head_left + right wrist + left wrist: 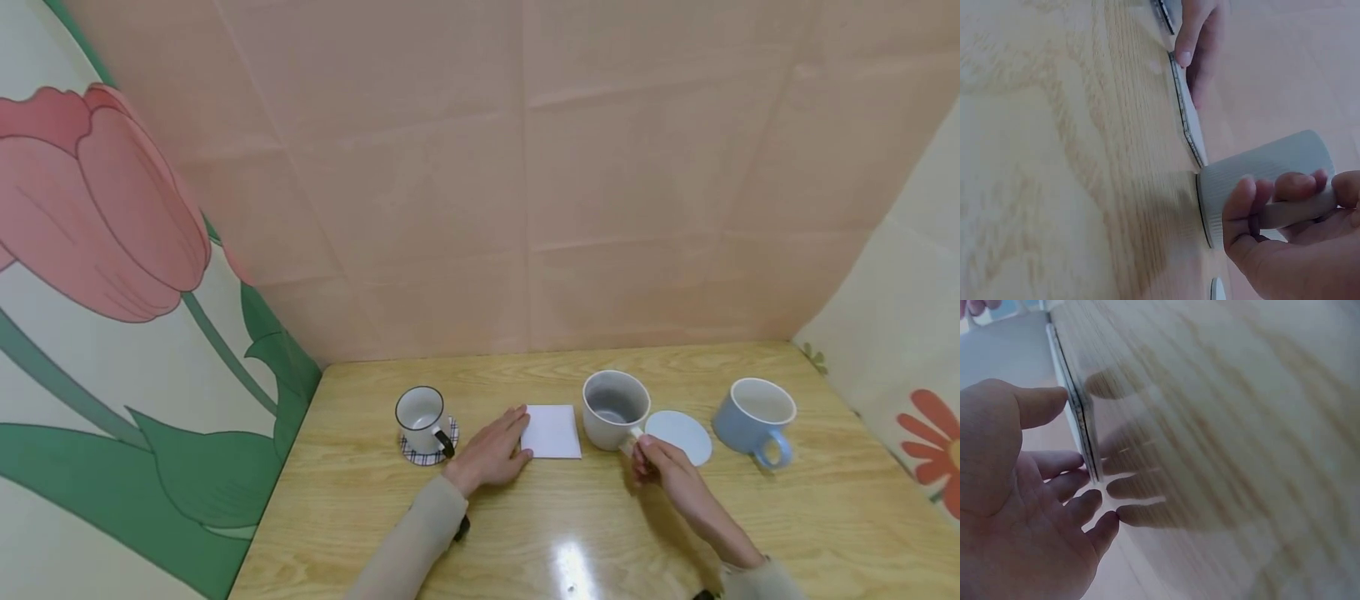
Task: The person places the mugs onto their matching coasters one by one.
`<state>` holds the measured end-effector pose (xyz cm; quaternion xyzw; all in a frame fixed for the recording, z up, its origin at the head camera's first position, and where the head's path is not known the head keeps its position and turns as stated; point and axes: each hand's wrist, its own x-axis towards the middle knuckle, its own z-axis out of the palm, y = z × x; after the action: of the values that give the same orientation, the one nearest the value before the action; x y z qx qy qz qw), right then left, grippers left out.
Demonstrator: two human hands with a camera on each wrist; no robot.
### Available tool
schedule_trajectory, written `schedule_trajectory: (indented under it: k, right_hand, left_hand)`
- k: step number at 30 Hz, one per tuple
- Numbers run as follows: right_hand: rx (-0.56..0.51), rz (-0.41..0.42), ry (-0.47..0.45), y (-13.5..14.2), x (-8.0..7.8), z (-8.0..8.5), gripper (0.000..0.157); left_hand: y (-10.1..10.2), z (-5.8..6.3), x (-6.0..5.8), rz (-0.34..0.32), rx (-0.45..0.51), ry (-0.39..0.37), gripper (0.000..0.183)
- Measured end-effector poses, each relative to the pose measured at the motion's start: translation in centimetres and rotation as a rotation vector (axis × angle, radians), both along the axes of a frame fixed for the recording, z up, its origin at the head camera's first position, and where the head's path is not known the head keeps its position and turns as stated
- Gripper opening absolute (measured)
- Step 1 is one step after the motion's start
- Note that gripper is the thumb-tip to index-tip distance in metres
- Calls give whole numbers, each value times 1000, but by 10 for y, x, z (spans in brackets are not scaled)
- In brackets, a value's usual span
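My right hand (663,467) grips the handle of a white mug (1266,169), fingers curled round it. The mug stands upright, its base right at the tabletop, between a square white coaster (551,432) and a round pale coaster (678,437). The square coaster lies flat, and my left hand (491,450) rests along its left side. In the left wrist view, the thumb (1044,406) touches one edge near a corner while the loosely extended fingers lie at the farther corner.
Left of my left hand, a white mug with a black rim (420,417) stands on a checked coaster (423,457). A blue mug (750,417) stands at the right, its handle towards me. Behind the wooden table (540,517) hangs a pinkish cloth (525,208).
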<state>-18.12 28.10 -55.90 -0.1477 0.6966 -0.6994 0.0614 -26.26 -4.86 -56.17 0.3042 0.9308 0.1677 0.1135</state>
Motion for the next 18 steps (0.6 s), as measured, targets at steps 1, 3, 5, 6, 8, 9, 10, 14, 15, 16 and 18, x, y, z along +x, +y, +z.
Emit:
schedule_trajectory:
  k: [1, 3, 5, 6, 8, 9, 10, 14, 15, 16, 18]
  right_hand:
    - [1, -54, 9, -6, 0, -4, 45]
    - [19, -98, -1, -16, 4, 2, 50]
    - [10, -131, 12, -18, 5, -1, 49]
    - [-1, -131, 21, -18, 4, -2, 49]
    - [-15, -127, 29, -17, 3, -2, 48]
    - [-20, -128, 30, -16, 3, -2, 48]
    - [-24, -127, 34, -16, 3, -2, 48]
    - [-33, -123, 43, -16, 3, 0, 49]
    - [-32, -121, 46, -16, 3, 0, 49]
    - [-31, -120, 48, -16, 3, 0, 49]
    - [-27, -121, 48, -16, 3, 0, 48]
  left_hand:
    - [0, 0, 0, -1, -3, -2, 68]
    - [-1, 0, 0, -2, -11, -4, 68]
    - [0, 0, 0, -3, -18, -6, 68]
    - [0, 0, -1, -3, -18, -9, 67]
    - [0, 0, -1, -1, -13, -16, 67]
    - [0, 0, -2, 1, -8, -22, 67]
    - [0, 0, -2, 3, -3, -29, 67]
    - [0, 1, -2, 6, 0, -41, 66]
    - [0, 0, -2, 7, -1, -41, 66]
    - [0, 0, -2, 8, -3, -38, 66]
    - [-1, -1, -2, 11, -7, -35, 67]
